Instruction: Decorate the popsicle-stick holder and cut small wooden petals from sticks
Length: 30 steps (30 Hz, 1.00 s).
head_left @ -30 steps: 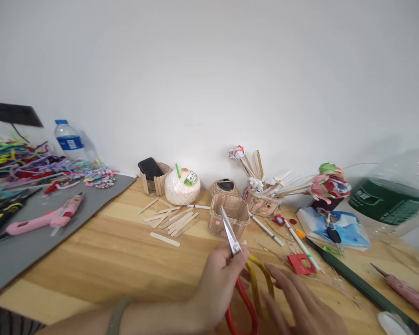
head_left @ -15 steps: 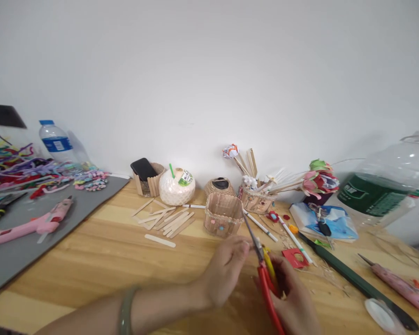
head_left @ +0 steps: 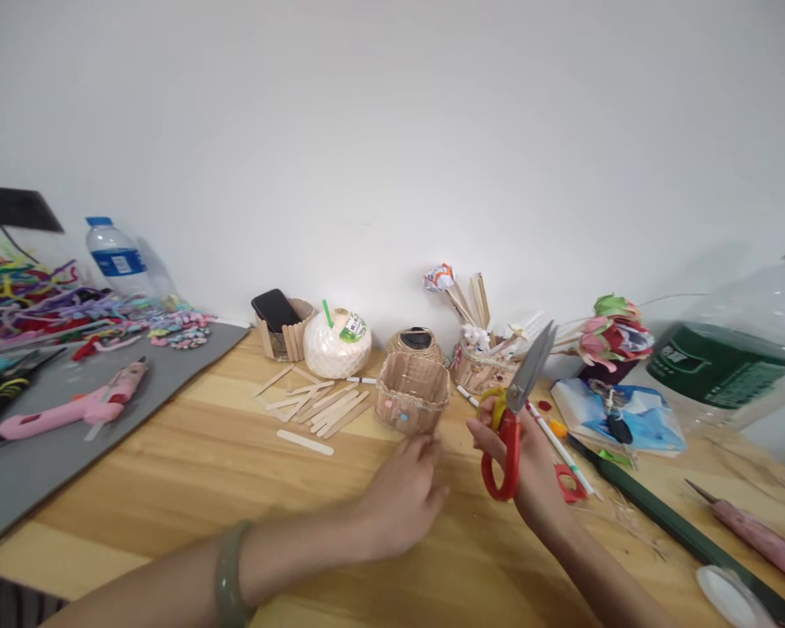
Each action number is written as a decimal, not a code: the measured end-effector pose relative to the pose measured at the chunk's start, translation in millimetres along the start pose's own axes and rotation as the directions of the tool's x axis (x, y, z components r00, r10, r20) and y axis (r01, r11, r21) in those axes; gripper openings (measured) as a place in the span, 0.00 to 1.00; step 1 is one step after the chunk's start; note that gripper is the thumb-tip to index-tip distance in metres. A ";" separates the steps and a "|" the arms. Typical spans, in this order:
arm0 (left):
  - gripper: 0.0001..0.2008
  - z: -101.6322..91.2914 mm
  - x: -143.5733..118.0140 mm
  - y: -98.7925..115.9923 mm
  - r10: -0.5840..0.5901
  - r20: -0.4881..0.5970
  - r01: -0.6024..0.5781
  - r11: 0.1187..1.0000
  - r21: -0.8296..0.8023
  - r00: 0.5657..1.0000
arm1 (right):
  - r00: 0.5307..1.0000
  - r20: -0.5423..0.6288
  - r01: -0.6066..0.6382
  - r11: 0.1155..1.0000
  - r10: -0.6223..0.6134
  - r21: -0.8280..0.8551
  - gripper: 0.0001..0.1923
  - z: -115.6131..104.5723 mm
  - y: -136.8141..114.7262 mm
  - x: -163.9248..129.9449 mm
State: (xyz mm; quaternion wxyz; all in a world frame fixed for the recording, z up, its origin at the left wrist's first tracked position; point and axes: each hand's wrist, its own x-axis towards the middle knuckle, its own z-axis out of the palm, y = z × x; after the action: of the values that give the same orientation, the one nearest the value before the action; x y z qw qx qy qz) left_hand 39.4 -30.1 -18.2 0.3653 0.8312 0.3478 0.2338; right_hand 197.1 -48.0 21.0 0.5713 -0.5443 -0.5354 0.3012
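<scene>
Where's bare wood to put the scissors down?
Free: wooden table between grey mat and left hand, in front of the loose sticks. Crowded: right of the right hand holding scissors, and along the wall.

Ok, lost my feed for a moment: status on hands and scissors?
Right hand grips red-and-yellow scissors, blades shut, pointing up. Left hand empty, by the craft-stick basket. Nothing between them.

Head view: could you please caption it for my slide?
Right hand lifts red-and-yellow scissors beside a stick basket; left hand rests open.
</scene>
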 end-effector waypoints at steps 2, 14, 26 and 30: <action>0.20 -1.3 -3.1 0.4 -0.063 -0.041 0.054 0.979 -0.197 0.997 | 0.998 0.056 -0.014 1.000 0.015 -0.012 0.17 -1.4 2.7 -2.4; 0.15 -24.3 -3.1 19.8 -0.378 -0.146 0.097 0.554 -0.827 0.914 | 0.884 0.420 -0.108 0.963 0.207 -0.246 0.18 -32.6 -3.6 -25.8; 0.10 -42.0 -7.5 34.6 -0.464 -0.171 0.101 0.505 -0.857 0.869 | 0.838 0.482 -0.170 0.962 0.255 -0.213 0.27 -31.1 -7.9 -30.4; 0.10 -38.8 -7.3 31.9 -0.465 -0.099 0.150 0.469 -0.871 0.880 | 0.828 0.493 -0.241 0.964 0.267 -0.116 0.24 -28.5 -3.7 -35.0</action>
State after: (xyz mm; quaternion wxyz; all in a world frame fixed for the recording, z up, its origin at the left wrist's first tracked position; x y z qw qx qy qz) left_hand 22.7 -34.0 29.5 0.6937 0.4213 0.3916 0.4335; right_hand 214.4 -89.8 19.3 0.3527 -0.5265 -0.5962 0.4929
